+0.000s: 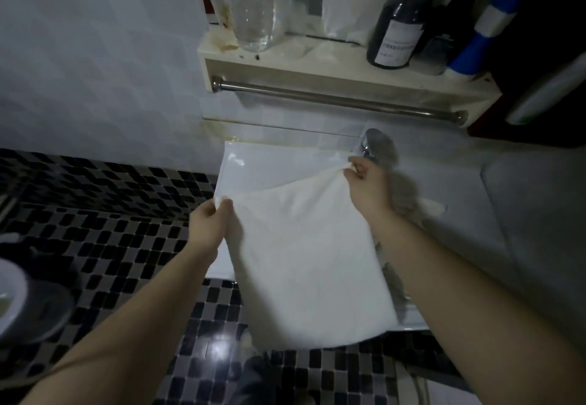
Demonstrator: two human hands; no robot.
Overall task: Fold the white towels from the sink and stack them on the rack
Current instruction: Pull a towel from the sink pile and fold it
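Note:
A white towel (304, 258) hangs spread out in front of me over the white sink (241, 166). My left hand (209, 223) pinches its upper left corner. My right hand (367, 179) pinches its upper right corner, close to the chrome tap (377, 144). The towel's lower edge droops past the sink's front rim. A bit of another white cloth (434, 208) shows in the sink behind my right forearm; most of it is hidden. The cream wall rack (317, 68) with a steel bar (336, 98) is mounted above the sink.
On the rack stand a clear bottle (253, 8), a dark pump bottle (399, 27) and a blue-and-white tube (488, 23). Black-and-grey mosaic tiles (120, 223) cover the ledge and floor at left. A round white-rimmed container (16, 296) sits at the far left.

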